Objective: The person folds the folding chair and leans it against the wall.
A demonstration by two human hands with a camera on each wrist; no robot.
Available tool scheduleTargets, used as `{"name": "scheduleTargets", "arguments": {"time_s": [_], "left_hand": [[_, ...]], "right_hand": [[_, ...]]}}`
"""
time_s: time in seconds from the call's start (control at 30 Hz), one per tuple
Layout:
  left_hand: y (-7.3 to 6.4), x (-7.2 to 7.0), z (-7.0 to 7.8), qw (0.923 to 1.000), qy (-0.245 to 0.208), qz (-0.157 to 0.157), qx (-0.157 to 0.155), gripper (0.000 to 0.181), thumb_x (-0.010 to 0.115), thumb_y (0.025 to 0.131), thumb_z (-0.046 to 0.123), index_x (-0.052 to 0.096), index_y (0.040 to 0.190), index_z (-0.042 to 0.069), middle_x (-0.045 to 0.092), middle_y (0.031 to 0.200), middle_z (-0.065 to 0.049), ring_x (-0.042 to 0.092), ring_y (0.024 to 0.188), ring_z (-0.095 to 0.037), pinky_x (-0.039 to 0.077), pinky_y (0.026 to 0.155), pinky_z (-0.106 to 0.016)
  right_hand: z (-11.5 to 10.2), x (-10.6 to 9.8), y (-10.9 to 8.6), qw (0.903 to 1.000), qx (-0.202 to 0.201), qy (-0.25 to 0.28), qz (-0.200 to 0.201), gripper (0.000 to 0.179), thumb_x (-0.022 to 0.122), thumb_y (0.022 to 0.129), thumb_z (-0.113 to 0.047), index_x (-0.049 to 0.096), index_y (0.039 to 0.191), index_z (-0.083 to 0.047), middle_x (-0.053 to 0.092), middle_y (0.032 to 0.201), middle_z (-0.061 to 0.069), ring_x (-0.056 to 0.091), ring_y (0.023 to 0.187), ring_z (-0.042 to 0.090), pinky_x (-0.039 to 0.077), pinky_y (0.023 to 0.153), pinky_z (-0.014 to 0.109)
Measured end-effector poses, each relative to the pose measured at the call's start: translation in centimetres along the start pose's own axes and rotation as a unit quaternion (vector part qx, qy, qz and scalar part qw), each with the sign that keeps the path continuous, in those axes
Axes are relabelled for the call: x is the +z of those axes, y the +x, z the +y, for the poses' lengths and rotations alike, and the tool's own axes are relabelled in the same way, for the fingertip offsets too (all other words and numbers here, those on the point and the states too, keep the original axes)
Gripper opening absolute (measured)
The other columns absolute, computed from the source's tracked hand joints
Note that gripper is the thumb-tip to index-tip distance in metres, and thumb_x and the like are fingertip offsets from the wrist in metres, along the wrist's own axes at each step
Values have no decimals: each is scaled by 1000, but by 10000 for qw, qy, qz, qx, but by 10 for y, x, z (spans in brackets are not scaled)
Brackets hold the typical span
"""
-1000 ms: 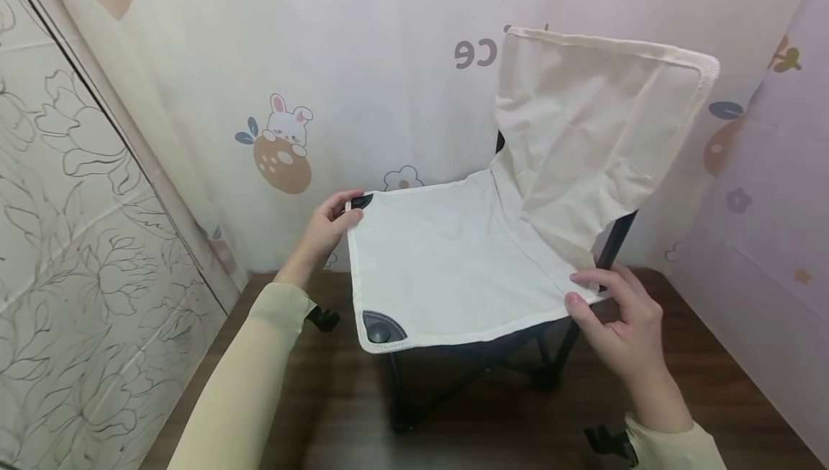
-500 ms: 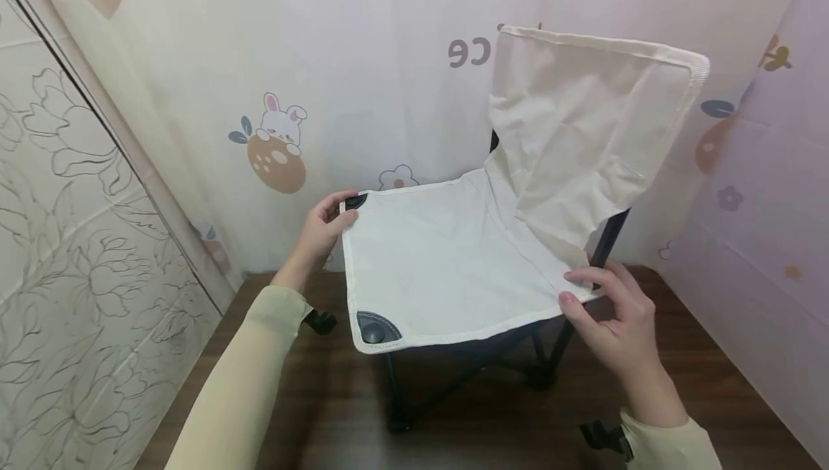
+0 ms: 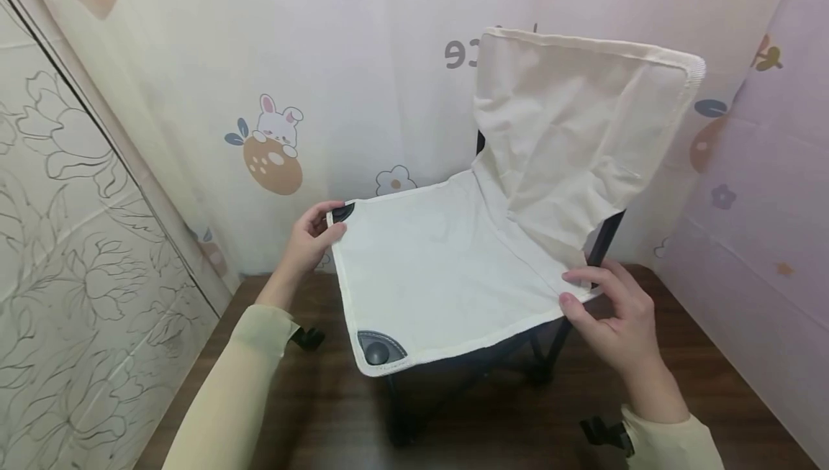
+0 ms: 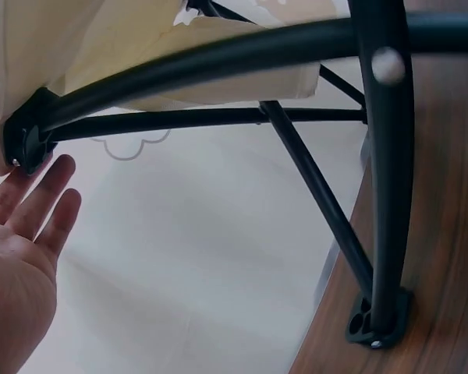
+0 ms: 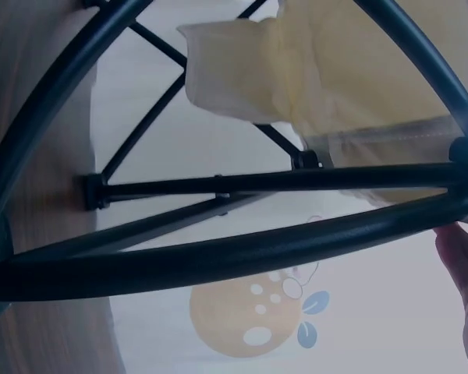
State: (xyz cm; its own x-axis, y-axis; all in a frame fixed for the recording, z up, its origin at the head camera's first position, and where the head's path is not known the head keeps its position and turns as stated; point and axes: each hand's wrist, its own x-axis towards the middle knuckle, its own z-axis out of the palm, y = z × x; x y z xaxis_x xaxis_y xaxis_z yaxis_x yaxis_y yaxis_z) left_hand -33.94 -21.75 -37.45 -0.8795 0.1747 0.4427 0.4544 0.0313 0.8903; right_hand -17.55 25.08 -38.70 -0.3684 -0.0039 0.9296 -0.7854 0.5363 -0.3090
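Note:
A small folding camp chair with a cream fabric seat point(image 3: 440, 268) and backrest point(image 3: 576, 117) stands on the brown floor. My left hand point(image 3: 307, 240) grips the seat's far left corner, thumb on top at the black patch. In the left wrist view its fingers point(image 4: 51, 199) reach below the black corner bracket point(image 4: 30, 132). At the seat's right rear edge, beside the backrest post point(image 3: 606, 238), my right hand point(image 3: 618, 322) pinches the fabric between thumb and fingers. Another black corner patch point(image 3: 382, 349) marks the near left corner. Dark crossed legs point(image 5: 195, 261) show under the seat.
A pale curtain point(image 3: 382, 81) printed with a rabbit and fruit hangs close behind the chair. Flower-line panels point(image 3: 71, 254) rise at the left and a lilac curtain point(image 3: 751, 240) at the right. The wood-grain floor point(image 3: 324, 398) spreads below.
The chair has turned slightly: its near left corner has come toward me, and the far left corner has moved left and down with my left hand. My right hand keeps its hold.

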Motion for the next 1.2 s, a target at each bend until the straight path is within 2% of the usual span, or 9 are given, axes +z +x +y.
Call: {"name": "scheduleTargets", "arguments": {"time_s": [0.23, 0.5, 0.63, 0.77, 0.97, 1.2], "left_hand": [[-18, -5, 3, 9990, 442, 11, 112, 48, 73, 100, 6, 61, 146, -1, 67, 130, -12, 67, 105, -19, 59, 85, -24], [-37, -6, 4, 9984, 394, 147, 379, 48, 71, 97, -1, 59, 143, -4, 67, 120, -5, 66, 100, -17, 56, 80, -26], [-44, -5, 5, 9975, 509, 299, 401, 47, 71, 98, 2, 60, 143, -3, 65, 124, -4, 65, 102, -18, 56, 80, -25], [-50, -3, 5, 9965, 590, 452, 371, 48, 71, 98, 5, 60, 145, 0, 64, 127, -5, 64, 100, -20, 55, 78, -25], [-56, 0, 7, 9936, 799, 702, 379, 50, 72, 97, 9, 61, 145, 3, 64, 129, -6, 63, 103, -20, 51, 84, -27], [-60, 3, 6, 9943, 594, 796, 379, 51, 70, 98, 10, 60, 147, 4, 61, 134, -6, 62, 103, -26, 56, 76, -25]], "right_hand": [[-5, -3, 6, 9998, -100, -15, 177, 56, 75, 100, -50, 76, 97, 5, 59, 104, 38, 53, 109, 5, 37, 91, 20], [-6, -3, 9, 9988, -267, 16, 411, 52, 80, 99, -49, 82, 97, 4, 62, 104, 38, 57, 106, 9, 41, 95, 19], [-8, -3, 11, 9984, -330, 42, 462, 51, 81, 98, -47, 83, 96, 4, 63, 101, 37, 59, 105, 11, 43, 97, 19], [-6, -3, 11, 9981, -378, -43, 476, 52, 80, 99, -48, 83, 97, 4, 65, 100, 37, 61, 104, 14, 46, 100, 20], [-1, -2, 10, 9974, -461, -215, 501, 54, 78, 100, -50, 83, 99, 4, 67, 102, 38, 62, 104, 15, 47, 104, 19], [10, -2, 5, 9980, -325, -298, 458, 54, 77, 101, -50, 83, 103, 3, 68, 105, 37, 63, 112, 12, 46, 107, 20]]}}
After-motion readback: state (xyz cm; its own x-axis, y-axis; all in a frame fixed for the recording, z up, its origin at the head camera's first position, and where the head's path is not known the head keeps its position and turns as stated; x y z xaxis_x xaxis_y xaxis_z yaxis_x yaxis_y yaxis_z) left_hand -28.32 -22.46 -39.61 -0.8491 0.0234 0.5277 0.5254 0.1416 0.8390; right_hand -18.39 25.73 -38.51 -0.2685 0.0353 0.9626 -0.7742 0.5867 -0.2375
